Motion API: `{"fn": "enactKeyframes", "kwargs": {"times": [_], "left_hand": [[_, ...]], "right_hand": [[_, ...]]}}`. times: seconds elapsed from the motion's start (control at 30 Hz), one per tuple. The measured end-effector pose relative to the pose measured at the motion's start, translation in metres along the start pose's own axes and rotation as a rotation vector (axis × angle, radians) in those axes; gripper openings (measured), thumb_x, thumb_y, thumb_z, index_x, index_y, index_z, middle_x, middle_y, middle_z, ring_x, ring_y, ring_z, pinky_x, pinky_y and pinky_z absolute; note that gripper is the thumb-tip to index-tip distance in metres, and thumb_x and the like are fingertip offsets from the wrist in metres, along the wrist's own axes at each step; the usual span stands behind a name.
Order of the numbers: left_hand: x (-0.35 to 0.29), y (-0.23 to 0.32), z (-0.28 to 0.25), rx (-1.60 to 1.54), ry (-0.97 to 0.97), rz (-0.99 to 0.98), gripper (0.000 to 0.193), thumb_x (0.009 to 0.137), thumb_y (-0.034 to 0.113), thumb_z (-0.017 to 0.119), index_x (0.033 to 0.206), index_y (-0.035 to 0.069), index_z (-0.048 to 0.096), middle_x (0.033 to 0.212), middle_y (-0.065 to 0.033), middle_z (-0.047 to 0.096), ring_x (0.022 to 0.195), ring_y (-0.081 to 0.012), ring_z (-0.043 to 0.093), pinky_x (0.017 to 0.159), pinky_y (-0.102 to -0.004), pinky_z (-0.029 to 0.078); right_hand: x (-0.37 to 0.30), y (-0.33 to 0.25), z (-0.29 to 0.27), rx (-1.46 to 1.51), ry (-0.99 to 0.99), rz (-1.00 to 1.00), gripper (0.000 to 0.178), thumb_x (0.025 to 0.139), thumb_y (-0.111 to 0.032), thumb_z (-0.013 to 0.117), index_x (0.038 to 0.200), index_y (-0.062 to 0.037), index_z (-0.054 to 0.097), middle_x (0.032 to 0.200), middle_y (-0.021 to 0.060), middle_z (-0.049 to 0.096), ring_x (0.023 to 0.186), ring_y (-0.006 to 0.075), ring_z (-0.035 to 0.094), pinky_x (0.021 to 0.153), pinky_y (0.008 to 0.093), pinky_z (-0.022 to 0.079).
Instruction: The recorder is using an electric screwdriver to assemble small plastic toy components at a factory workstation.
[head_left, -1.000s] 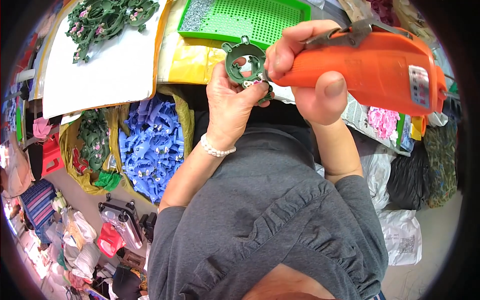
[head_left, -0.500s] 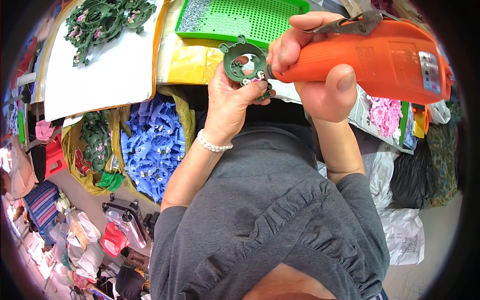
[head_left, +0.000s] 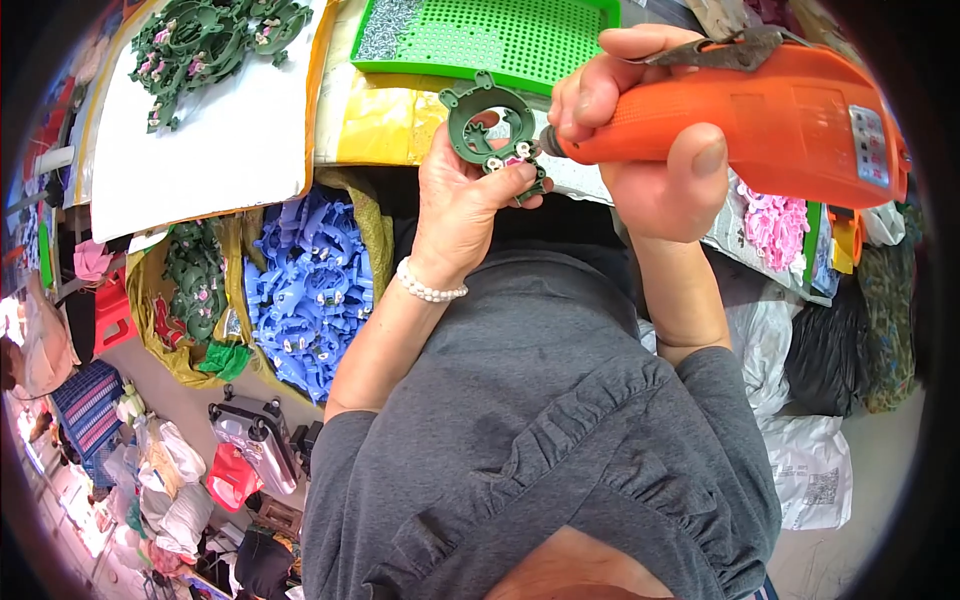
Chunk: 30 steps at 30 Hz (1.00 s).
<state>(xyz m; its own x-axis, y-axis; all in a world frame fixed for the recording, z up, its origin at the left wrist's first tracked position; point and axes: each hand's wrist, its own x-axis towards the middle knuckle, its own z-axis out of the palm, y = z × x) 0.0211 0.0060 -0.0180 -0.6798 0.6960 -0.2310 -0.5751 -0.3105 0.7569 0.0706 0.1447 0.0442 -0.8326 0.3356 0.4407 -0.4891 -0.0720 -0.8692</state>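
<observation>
My left hand (head_left: 460, 200) pinches a dark green plastic part (head_left: 455, 125) by its lower end. The part has a round open ring on top and small white and pink pieces near its narrow end. My right hand (head_left: 650, 150) grips an orange electric screwdriver (head_left: 760, 130), lying nearly level with its tip toward the green part. A small gap shows between that tip and the part. Behind both hands sits a bright green perforated tray (head_left: 490, 45) with many small silvery screws (head_left: 395, 30) heaped at its left end.
On a white board (head_left: 210, 160) at the left lies a pile of green parts (head_left: 210, 50). Below it, sacks hold more green parts (head_left: 198, 285) and blue parts (head_left: 312, 290). Pink parts (head_left: 775, 230) lie at the right. Yellow tape (head_left: 390, 120) covers the table's near side.
The screwdriver has drawn back to the right, away from the green part, in my right hand. My left hand and the part have stayed almost still.
</observation>
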Motion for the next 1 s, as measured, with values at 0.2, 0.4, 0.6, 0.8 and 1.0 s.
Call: {"fn": "enactKeyframes", "kwargs": {"times": [0.2,0.4,0.6,0.8,1.0], "left_hand": [[-0.002,0.000,-0.004,0.015,0.008,0.009,0.045,0.074,-0.006,0.062,0.114,0.004,0.042,0.095,-0.0096,0.060,0.071,-0.0191,0.064,0.056,-0.0269,0.055],[-0.006,0.005,-0.009,0.018,0.024,0.016,0.050,0.074,-0.007,0.062,0.117,0.005,0.040,0.097,-0.0132,0.060,0.074,-0.0218,0.065,0.056,-0.0276,0.055],[-0.006,0.010,-0.009,-0.037,-0.056,-0.012,0.050,0.074,-0.004,0.063,0.118,0.006,0.040,0.101,-0.0160,0.061,0.074,-0.0238,0.066,0.059,-0.0298,0.056],[-0.006,0.016,-0.009,-0.011,-0.042,-0.018,0.047,0.076,-0.002,0.062,0.118,0.006,0.042,0.102,-0.0163,0.061,0.075,-0.0240,0.066,0.060,-0.0293,0.055],[-0.003,0.025,-0.014,-0.023,-0.094,-0.003,0.046,0.078,0.008,0.061,0.122,0.005,0.046,0.108,-0.0212,0.059,0.074,-0.0264,0.066,0.059,-0.0324,0.056]], "right_hand": [[0.008,-0.001,-0.013,0.197,-0.165,-0.111,0.060,0.086,-0.046,0.054,0.119,0.0035,0.044,0.090,0.0095,0.056,0.078,0.0197,0.054,0.074,0.0381,0.044],[0.011,-0.008,0.000,0.001,0.239,-0.021,0.057,0.083,-0.048,0.058,0.109,0.0020,0.049,0.071,0.0106,0.055,0.059,0.0194,0.055,0.056,0.0288,0.047],[0.036,0.052,-0.017,0.887,-0.074,-0.446,0.044,0.085,-0.033,0.059,0.110,0.0019,0.048,0.073,0.0095,0.057,0.062,0.0158,0.057,0.058,0.0267,0.048],[0.036,0.028,-0.025,0.582,0.013,-0.374,0.031,0.086,-0.015,0.056,0.111,0.0018,0.046,0.080,0.0094,0.061,0.072,0.0146,0.059,0.068,0.0258,0.047],[0.034,0.002,-0.033,0.043,0.163,-0.072,0.039,0.084,-0.008,0.060,0.118,0.0015,0.043,0.090,0.0093,0.061,0.078,0.0154,0.060,0.075,0.0284,0.047]]}}
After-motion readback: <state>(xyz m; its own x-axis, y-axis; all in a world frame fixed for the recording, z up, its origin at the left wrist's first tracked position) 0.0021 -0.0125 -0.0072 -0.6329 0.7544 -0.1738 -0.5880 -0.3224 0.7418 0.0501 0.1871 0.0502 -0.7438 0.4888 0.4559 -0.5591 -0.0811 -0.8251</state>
